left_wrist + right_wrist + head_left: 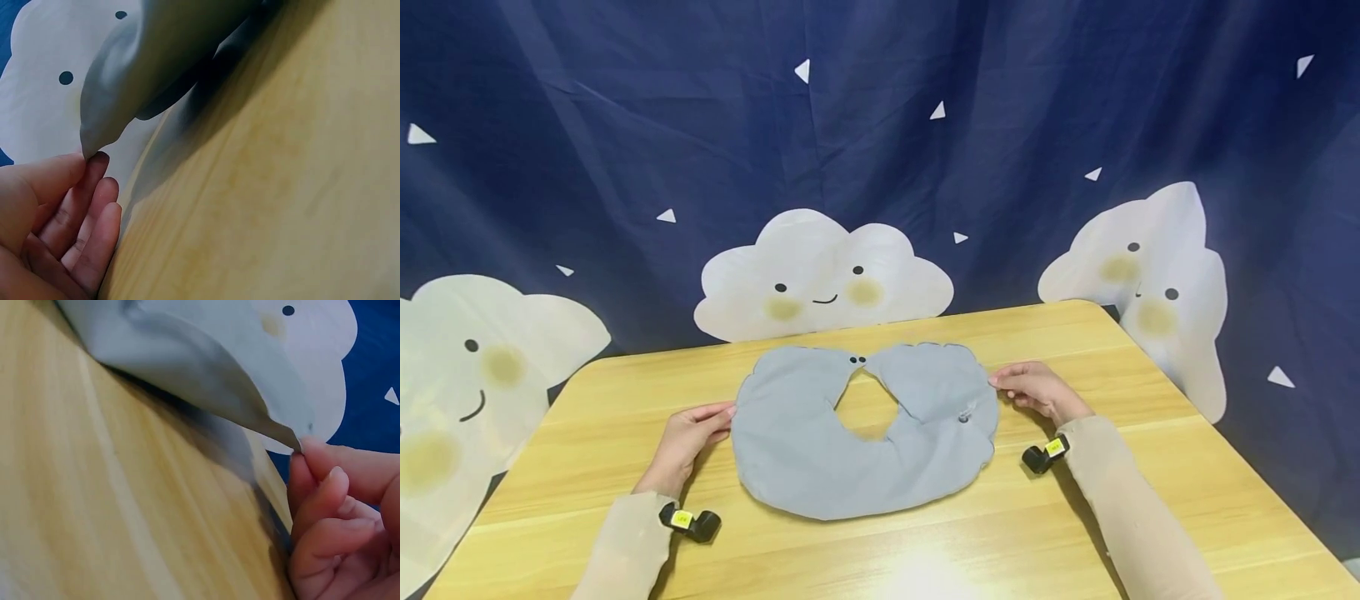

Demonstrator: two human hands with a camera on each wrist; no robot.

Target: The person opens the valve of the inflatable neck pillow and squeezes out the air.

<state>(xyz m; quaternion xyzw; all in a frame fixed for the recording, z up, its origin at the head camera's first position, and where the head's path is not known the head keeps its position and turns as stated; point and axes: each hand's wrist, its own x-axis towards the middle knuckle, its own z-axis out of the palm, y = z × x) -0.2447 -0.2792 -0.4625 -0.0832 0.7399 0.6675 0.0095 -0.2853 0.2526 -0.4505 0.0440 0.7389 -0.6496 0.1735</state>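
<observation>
A grey inflatable neck pillow (805,450) is spread out over the table, its opening toward the far side with two dark snaps (857,360) meeting there. A small clear valve (964,417) shows on its right part. My left hand (688,442) pinches the pillow's left edge between thumb and forefinger; in the left wrist view that edge (100,125) is raised above the wood. On the opposite side, my right hand (1037,390) pinches the right edge, and the right wrist view shows the seam (284,434) between thumb and forefinger.
The wooden table (1075,533) reaches back to a dark blue curtain (865,150) printed with smiling white clouds and triangles. Both wrists carry a small black camera, the left one (692,522) and the right one (1045,454), over beige sleeves.
</observation>
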